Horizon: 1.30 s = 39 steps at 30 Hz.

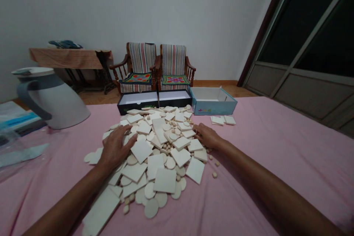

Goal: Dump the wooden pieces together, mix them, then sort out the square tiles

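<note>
A big heap of pale wooden pieces, with square tiles (165, 180), round discs (151, 208) and small wooden beads (214, 174), lies on the pink cloth. My left hand (117, 146) rests on the heap's left side, thumb and fingers apart, holding nothing that I can see. At the right edge, my right hand (206, 135) touches the heap with its fingers curled in; whatever is between them is hidden. Longer rectangular boards (101, 210) lie at the near left, under and beside my left forearm.
Behind the heap stand two black open boxes (139, 104) (175, 101) and a light blue box (214, 108). A few square tiles (229, 120) lie in front of the blue one. A grey-white jug (59, 99) and clear plastic wrapping (22, 153) are on the left. Two wooden armchairs (142, 61) stand beyond.
</note>
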### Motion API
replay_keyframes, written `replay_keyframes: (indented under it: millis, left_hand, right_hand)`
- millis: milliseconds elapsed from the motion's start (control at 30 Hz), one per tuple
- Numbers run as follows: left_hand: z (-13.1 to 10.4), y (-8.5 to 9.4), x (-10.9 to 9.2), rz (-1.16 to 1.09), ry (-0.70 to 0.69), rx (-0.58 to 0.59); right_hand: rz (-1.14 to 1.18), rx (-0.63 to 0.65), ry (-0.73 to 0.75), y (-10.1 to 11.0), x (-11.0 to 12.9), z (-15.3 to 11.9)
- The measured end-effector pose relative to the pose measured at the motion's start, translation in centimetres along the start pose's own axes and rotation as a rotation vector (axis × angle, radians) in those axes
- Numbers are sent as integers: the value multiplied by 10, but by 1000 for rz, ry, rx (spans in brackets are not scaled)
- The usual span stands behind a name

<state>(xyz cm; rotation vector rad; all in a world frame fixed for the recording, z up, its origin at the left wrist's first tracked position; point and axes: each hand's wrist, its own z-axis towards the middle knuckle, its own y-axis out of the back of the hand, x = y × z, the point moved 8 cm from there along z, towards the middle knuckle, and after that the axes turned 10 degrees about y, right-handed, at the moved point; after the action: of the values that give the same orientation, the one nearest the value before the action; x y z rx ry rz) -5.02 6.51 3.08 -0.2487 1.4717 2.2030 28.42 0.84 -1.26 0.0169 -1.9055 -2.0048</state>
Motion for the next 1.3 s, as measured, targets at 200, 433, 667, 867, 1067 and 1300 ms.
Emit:
replay_keyframes:
  millis: [200, 433, 667, 867, 1067, 1300]
  left_hand:
    - [-1, -1, 0, -21, -1, -1]
    - [-2, 0, -2, -71, -49, -31]
    - [-5, -1, -1, -72, -1, -15]
    - [-7, 0, -4, -81, -9, -17]
    - [-8, 0, -5, -87, -21, -33]
    - [-7, 0, -5, -62, 11, -13]
  right_hand:
    - [324, -106, -66, 8, -26, 3]
    - [724, -178, -354, 9, -60, 3]
    - [899, -107, -41, 42, 49, 66]
    - [634, -24, 103, 45, 150, 130]
    - [590, -62, 133, 40, 175, 159]
    - [483, -227, 125, 73, 101, 107]
